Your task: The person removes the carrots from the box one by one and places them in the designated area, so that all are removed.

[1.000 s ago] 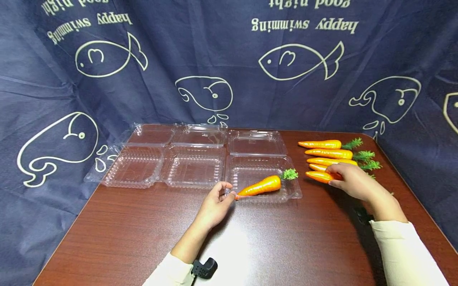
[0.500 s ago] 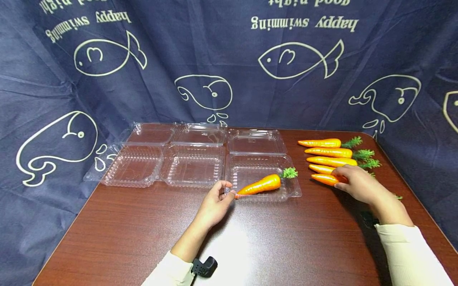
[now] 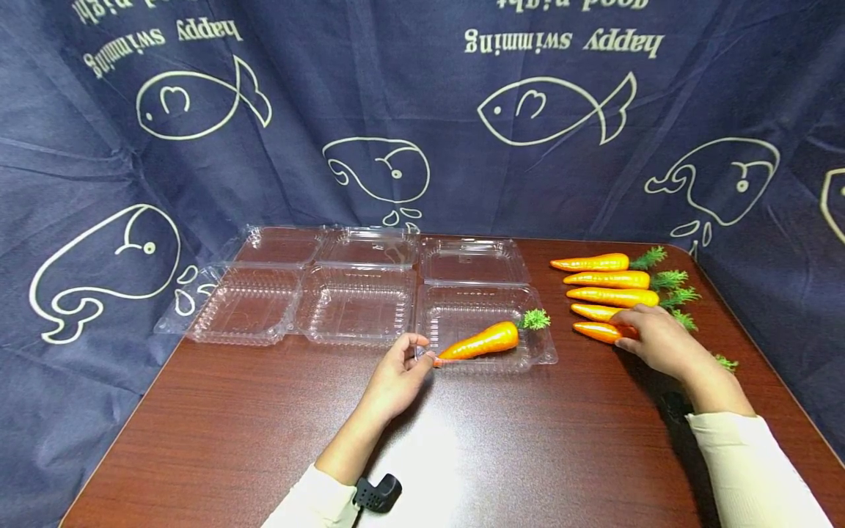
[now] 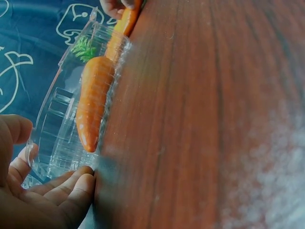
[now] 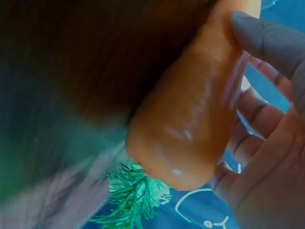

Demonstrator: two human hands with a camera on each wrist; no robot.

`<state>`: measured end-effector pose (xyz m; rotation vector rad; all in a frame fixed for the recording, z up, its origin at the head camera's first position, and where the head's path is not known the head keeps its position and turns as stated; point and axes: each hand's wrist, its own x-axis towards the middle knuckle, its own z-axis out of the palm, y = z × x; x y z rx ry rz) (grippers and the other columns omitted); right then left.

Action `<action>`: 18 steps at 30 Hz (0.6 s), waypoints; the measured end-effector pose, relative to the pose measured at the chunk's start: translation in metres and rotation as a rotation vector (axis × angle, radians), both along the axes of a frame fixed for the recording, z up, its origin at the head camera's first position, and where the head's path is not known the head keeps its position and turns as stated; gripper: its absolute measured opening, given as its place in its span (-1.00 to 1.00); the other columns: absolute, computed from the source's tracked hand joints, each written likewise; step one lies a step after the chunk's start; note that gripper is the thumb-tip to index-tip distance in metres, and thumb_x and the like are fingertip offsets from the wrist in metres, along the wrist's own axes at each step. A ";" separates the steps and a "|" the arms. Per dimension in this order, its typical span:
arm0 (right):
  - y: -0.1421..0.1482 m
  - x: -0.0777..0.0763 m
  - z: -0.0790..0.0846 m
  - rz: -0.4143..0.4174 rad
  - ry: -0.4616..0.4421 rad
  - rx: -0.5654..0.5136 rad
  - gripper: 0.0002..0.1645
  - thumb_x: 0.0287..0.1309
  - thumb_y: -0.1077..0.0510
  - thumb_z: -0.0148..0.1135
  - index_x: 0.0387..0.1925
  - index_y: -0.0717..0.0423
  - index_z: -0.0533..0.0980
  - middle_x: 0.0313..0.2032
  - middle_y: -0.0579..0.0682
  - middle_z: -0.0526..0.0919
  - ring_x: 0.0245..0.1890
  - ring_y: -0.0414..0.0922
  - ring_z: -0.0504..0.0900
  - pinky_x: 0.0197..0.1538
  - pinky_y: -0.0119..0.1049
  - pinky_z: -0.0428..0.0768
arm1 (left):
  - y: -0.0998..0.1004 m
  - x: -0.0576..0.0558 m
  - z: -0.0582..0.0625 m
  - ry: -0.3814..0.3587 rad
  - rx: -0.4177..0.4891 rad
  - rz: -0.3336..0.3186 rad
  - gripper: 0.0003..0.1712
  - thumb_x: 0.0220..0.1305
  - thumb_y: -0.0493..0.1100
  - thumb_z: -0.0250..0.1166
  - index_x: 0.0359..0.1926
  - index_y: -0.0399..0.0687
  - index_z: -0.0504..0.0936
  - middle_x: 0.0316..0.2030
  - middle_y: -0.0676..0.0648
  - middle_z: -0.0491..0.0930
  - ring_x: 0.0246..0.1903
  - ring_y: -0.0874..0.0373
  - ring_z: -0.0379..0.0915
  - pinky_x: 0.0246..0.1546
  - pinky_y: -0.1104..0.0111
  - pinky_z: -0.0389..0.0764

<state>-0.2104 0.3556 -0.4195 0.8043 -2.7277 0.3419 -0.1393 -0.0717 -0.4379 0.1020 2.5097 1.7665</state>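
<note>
My left hand [image 3: 394, 378] pinches the front left corner of a clear plastic clamshell container [image 3: 442, 308], its lid laid open toward the back. Inside this container a carrot [image 3: 485, 342] with a green top lies slanted, its tip close to my left fingers. On the right side of the table, my right hand [image 3: 660, 341] grips the nearest carrot [image 3: 594, 331] of a column of several. Seen from the right wrist, the thumb and fingers lie on opposite sides of that carrot [image 5: 190, 114], whose green leaves [image 5: 136, 195] hang at the thick end.
Two more clear containers, a middle one [image 3: 356, 308] and a left one [image 3: 244, 308], stand open in a row beside the first. Other carrots, such as the farthest one [image 3: 594, 262], lie behind my right hand. A blue patterned cloth [image 3: 422, 95] rises along the table's back edge.
My right hand has shifted slightly to the right, and the nearest carrot has slid right with it. The left hand and the containers stay in place.
</note>
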 end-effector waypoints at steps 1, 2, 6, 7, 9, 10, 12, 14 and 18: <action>0.000 0.000 0.000 -0.005 -0.004 0.002 -0.59 -0.25 0.36 0.53 -0.25 0.24 0.59 -0.29 0.21 0.63 -0.25 0.28 0.57 -0.18 0.18 0.44 | 0.000 0.000 0.000 0.004 0.000 -0.001 -0.70 0.38 -0.09 0.22 0.06 -0.11 0.51 -0.25 0.00 0.57 -0.46 0.21 0.40 -0.42 0.32 0.38; 0.000 0.000 -0.001 -0.010 -0.008 0.003 -0.59 -0.24 0.36 0.53 -0.24 0.24 0.59 -0.28 0.23 0.63 -0.24 0.29 0.56 -0.17 0.19 0.44 | 0.000 0.000 0.000 0.005 0.001 -0.001 -0.70 0.38 -0.09 0.22 0.06 -0.11 0.51 -0.26 0.00 0.57 -0.46 0.21 0.39 -0.42 0.32 0.38; 0.000 0.000 -0.002 -0.026 -0.015 0.001 -0.58 -0.23 0.35 0.52 -0.22 0.26 0.59 -0.26 0.26 0.62 -0.21 0.32 0.55 -0.15 0.21 0.42 | 0.000 0.000 -0.001 0.008 0.002 0.003 -0.70 0.38 -0.09 0.23 0.05 -0.11 0.51 -0.24 -0.01 0.56 -0.45 0.21 0.40 -0.42 0.32 0.39; 0.000 0.000 -0.002 -0.028 -0.017 0.000 -0.58 -0.23 0.35 0.52 -0.22 0.27 0.59 -0.25 0.27 0.62 -0.21 0.33 0.55 -0.14 0.21 0.42 | 0.000 0.000 0.000 0.008 0.001 0.003 -0.70 0.38 -0.10 0.23 0.05 -0.11 0.51 -0.23 -0.01 0.56 -0.45 0.21 0.40 -0.42 0.31 0.39; 0.000 0.000 -0.002 -0.033 -0.023 -0.002 -0.58 -0.24 0.35 0.53 -0.22 0.27 0.59 -0.25 0.27 0.62 -0.20 0.33 0.55 -0.14 0.21 0.42 | 0.000 0.000 0.000 0.004 -0.002 0.005 -0.70 0.38 -0.09 0.23 0.05 -0.10 0.52 -0.23 -0.01 0.56 -0.45 0.21 0.40 -0.41 0.31 0.39; 0.000 0.001 -0.002 -0.035 -0.027 -0.002 -0.57 -0.24 0.35 0.53 -0.22 0.27 0.59 -0.25 0.27 0.62 -0.20 0.33 0.55 -0.13 0.21 0.42 | 0.000 0.000 0.000 0.002 -0.004 0.004 -0.70 0.38 -0.09 0.23 0.05 -0.09 0.52 -0.24 -0.01 0.56 -0.45 0.20 0.39 -0.41 0.30 0.39; 0.000 0.001 -0.001 -0.038 -0.037 -0.004 -0.56 -0.24 0.35 0.54 -0.21 0.27 0.59 -0.24 0.28 0.62 -0.19 0.33 0.55 -0.12 0.21 0.42 | 0.000 0.000 0.000 0.002 -0.007 0.002 -0.70 0.38 -0.08 0.23 0.05 -0.09 0.52 -0.24 -0.01 0.56 -0.46 0.20 0.39 -0.41 0.30 0.39; 0.000 0.001 0.000 -0.041 -0.047 -0.005 -0.56 -0.24 0.34 0.55 -0.21 0.27 0.59 -0.23 0.29 0.62 -0.18 0.34 0.55 -0.11 0.21 0.42 | 0.000 0.000 0.000 0.003 -0.007 -0.002 -0.69 0.38 -0.07 0.22 0.06 -0.09 0.51 -0.22 -0.02 0.56 -0.45 0.20 0.39 -0.41 0.30 0.39; -0.001 0.001 0.001 -0.045 -0.065 -0.004 -0.55 -0.23 0.33 0.55 -0.20 0.28 0.59 -0.21 0.30 0.62 -0.17 0.34 0.55 -0.09 0.21 0.42 | -0.001 0.000 -0.001 0.004 -0.008 -0.010 -0.68 0.40 -0.07 0.21 0.07 -0.10 0.50 -0.18 -0.04 0.56 -0.47 0.20 0.37 -0.46 0.35 0.38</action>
